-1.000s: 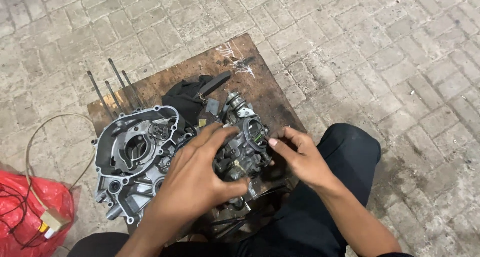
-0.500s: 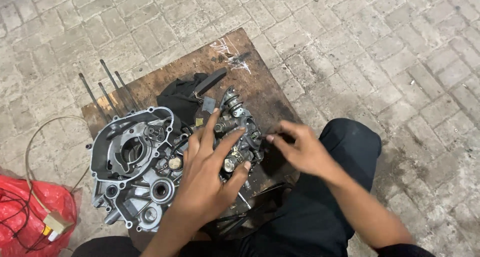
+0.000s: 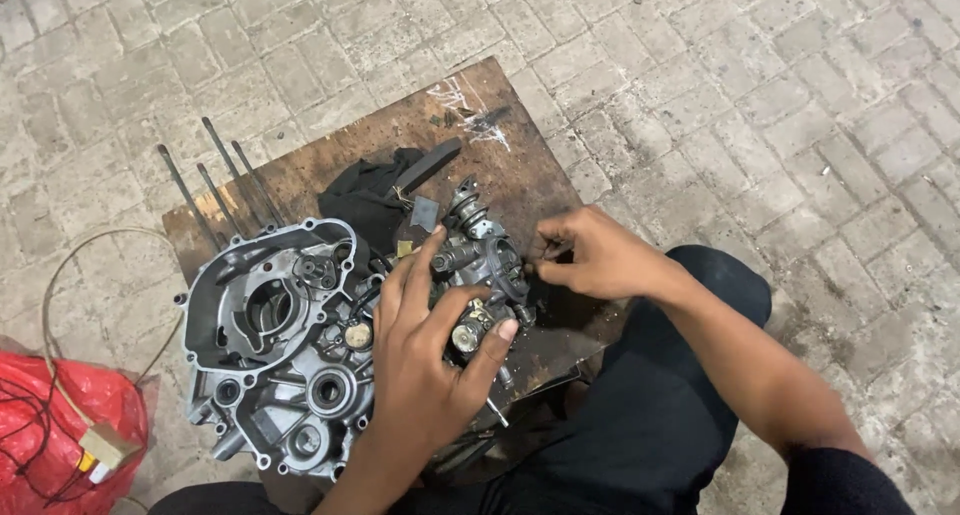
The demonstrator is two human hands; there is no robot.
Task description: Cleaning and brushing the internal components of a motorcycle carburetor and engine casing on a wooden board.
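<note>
A grey metal engine crankcase half (image 3: pixel 275 345) lies on a worn wooden board (image 3: pixel 500 165). Beside it sits a cluster of gears and shafts (image 3: pixel 478 245). My left hand (image 3: pixel 425 350) rests spread over the lower part of that gear cluster, thumb and fingers touching it. My right hand (image 3: pixel 590 255) is just right of the cluster, fingertips pinched together on something small and dark that I cannot make out. My dark-trousered knee (image 3: pixel 660 395) is under the right forearm.
Several long thin metal studs (image 3: pixel 215 190) stick out at the board's far left. A black rag and a black rubber strip (image 3: pixel 400 180) lie behind the gears. A red plastic bag (image 3: pixel 60 435) with wires sits on the paving at left. Brick paving surrounds the board.
My right hand has drawn back a little from the gear cluster, its fingers pinched. My left hand stays over the gears, shifting slightly lower. The view has shifted a little.
</note>
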